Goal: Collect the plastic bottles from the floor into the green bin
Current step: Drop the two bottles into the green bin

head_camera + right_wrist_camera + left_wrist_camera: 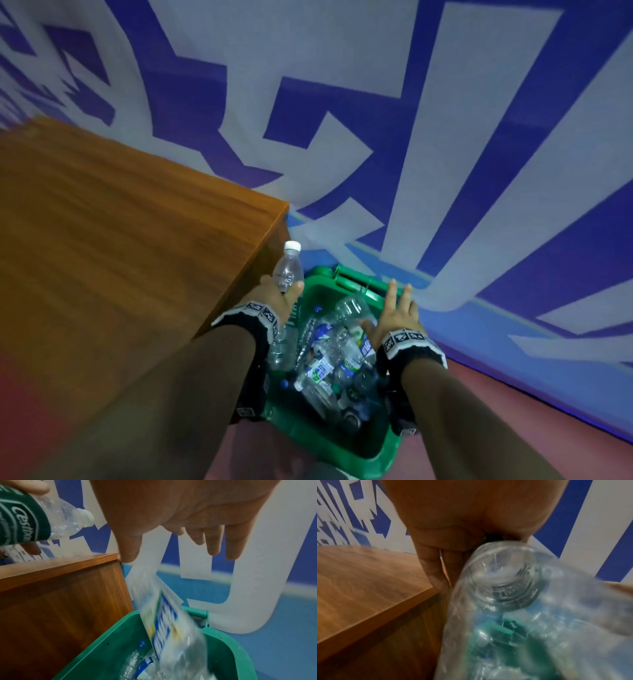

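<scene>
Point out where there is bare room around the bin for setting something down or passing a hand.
Bare: the wooden cabinet top left of the green bin, and the red floor to its right, along the blue wall. Crowded: the bin, heaped with bottles, left hand holding a bottle over it, right hand open above.

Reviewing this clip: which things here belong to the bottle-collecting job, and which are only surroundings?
Job:
- green bin
- bottles in the bin
- white-capped bottle in the left hand
- blue-labelled bottle dropping under the open right hand

Surroundings:
- wooden cabinet
- blue and white wall
</scene>
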Tool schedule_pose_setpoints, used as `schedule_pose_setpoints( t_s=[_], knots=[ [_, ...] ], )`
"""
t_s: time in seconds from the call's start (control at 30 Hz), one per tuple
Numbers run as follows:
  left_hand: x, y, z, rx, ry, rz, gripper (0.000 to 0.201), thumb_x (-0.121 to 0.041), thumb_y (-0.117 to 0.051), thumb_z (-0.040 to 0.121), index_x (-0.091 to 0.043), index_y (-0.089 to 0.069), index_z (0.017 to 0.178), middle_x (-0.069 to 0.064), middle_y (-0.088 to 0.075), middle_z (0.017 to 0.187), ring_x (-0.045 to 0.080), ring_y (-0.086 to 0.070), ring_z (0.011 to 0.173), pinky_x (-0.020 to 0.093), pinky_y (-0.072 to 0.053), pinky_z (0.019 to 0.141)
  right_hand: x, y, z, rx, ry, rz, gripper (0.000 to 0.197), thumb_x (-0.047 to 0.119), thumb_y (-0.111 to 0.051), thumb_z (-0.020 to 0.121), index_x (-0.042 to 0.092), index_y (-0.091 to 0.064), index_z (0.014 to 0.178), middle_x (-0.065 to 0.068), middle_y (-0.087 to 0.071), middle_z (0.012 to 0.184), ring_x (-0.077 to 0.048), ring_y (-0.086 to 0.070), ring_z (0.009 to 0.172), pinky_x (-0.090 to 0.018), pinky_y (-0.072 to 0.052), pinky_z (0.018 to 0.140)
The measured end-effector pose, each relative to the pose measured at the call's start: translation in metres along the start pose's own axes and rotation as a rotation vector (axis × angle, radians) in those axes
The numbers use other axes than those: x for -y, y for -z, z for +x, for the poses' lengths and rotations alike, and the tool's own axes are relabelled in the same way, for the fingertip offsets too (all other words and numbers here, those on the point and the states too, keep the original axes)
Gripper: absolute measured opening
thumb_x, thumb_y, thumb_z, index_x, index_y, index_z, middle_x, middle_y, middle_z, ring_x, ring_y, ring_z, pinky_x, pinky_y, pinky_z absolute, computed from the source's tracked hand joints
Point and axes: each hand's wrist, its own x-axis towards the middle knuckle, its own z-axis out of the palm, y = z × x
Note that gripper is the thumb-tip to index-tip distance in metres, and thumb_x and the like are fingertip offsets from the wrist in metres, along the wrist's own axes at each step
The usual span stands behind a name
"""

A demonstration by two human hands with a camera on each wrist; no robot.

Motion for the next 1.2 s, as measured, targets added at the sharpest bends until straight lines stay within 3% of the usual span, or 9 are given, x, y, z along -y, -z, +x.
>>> schedule_pose_setpoints(
  t_s=[0.17, 0.37, 0.47, 0.53, 0.63, 0.77, 0.9, 1.0, 1.2],
  knots=[
    [-0.007, -0.025, 0.001, 0.06, 0.005, -0.005, 0.086, -0.078, -0.028, 0.085, -0.006, -0.036, 0.132, 0.019, -0.063, 0.115, 0.039, -0.061, 0.106, 0.053, -0.049, 0.092, -0.019, 0.011, 0.008, 0.007, 0.044, -0.053, 0.098, 0.049, -0.055, 0.093, 0.02, 0.015, 0.156, -0.011, 0.02, 0.163, -0.036, -0.006, 0.15, -0.044, -0.025, 0.118],
    [-0.016, -0.031, -0.003, 0.004, 0.025, -0.033, 0.09, -0.071, -0.044, 0.086, -0.002, -0.027, 0.142, 0.021, -0.06, 0.121, 0.04, -0.06, 0.108, 0.05, -0.049, 0.091, -0.029, 0.027, -0.006, -0.025, 0.051, -0.069, 0.094, 0.045, -0.054, 0.095, 0.02, 0.014, 0.156, -0.011, 0.02, 0.162, -0.034, -0.004, 0.15, -0.043, -0.028, 0.117],
    [-0.015, -0.012, -0.022, -0.027, 0.052, -0.047, 0.1, -0.063, -0.052, 0.089, -0.005, -0.001, 0.154, 0.02, -0.037, 0.15, 0.037, -0.044, 0.132, 0.047, -0.041, 0.104, -0.023, 0.034, -0.019, -0.059, 0.063, -0.114, 0.094, 0.046, -0.053, 0.096, 0.019, 0.016, 0.155, -0.012, 0.022, 0.162, -0.034, -0.001, 0.151, -0.043, -0.027, 0.117],
    [-0.004, 0.009, -0.038, -0.112, 0.039, -0.066, 0.106, -0.064, -0.055, 0.087, -0.008, 0.006, 0.154, 0.017, -0.016, 0.159, 0.036, -0.027, 0.143, 0.049, -0.028, 0.114, -0.004, 0.043, -0.029, -0.086, 0.094, -0.144, 0.093, 0.045, -0.051, 0.097, 0.019, 0.017, 0.155, -0.012, 0.026, 0.16, -0.035, 0.001, 0.151, -0.043, -0.027, 0.117],
    [0.042, 0.04, -0.059, -0.201, 0.07, -0.221, 0.11, -0.068, -0.056, 0.083, -0.012, 0.007, 0.155, 0.012, -0.016, 0.16, 0.034, -0.028, 0.143, 0.048, -0.028, 0.114, 0.047, 0.053, -0.049, -0.136, 0.208, -0.199, 0.093, 0.047, -0.05, 0.097, 0.018, 0.018, 0.155, -0.013, 0.029, 0.159, -0.035, 0.003, 0.151, -0.044, -0.024, 0.119],
    [0.162, 0.092, -0.109, -0.292, 0.214, -0.407, 0.113, -0.07, -0.054, 0.082, -0.019, 0.015, 0.154, 0.006, -0.01, 0.163, 0.034, -0.034, 0.141, 0.05, -0.037, 0.11, 0.16, 0.045, -0.106, -0.238, 0.474, -0.315, 0.095, 0.048, -0.049, 0.096, 0.017, 0.02, 0.154, -0.015, 0.029, 0.159, -0.035, 0.003, 0.151, -0.044, -0.022, 0.12],
    [0.333, 0.104, -0.207, -0.443, 0.492, -0.449, 0.111, -0.073, -0.049, 0.083, -0.019, 0.017, 0.154, 0.007, -0.003, 0.164, 0.034, -0.03, 0.143, 0.05, -0.035, 0.111, 0.279, -0.024, -0.223, -0.215, 0.83, -0.43, 0.096, 0.045, -0.047, 0.097, 0.019, 0.028, 0.151, -0.013, 0.034, 0.157, -0.033, 0.008, 0.151, -0.044, -0.017, 0.121],
    [0.476, 0.086, -0.316, -0.529, 0.712, -0.515, 0.111, -0.075, -0.046, 0.083, -0.019, 0.019, 0.153, 0.008, 0.0, 0.164, 0.034, -0.029, 0.144, 0.05, -0.032, 0.113, 0.363, -0.114, -0.348, -0.158, 1.113, -0.496, 0.097, 0.045, -0.05, 0.097, 0.02, 0.026, 0.152, -0.012, 0.032, 0.158, -0.032, 0.009, 0.151, -0.043, -0.017, 0.122],
    [0.678, 0.003, -0.54, -0.601, 1.212, -0.63, 0.112, -0.077, -0.046, 0.081, -0.02, 0.019, 0.153, 0.006, -0.002, 0.164, 0.035, -0.035, 0.141, 0.054, -0.035, 0.11, 0.457, -0.267, -0.588, -0.025, 1.605, -0.623, 0.097, 0.045, -0.05, 0.097, 0.021, 0.026, 0.152, -0.011, 0.036, 0.156, -0.03, 0.013, 0.151, -0.043, -0.013, 0.122]
  ],
)
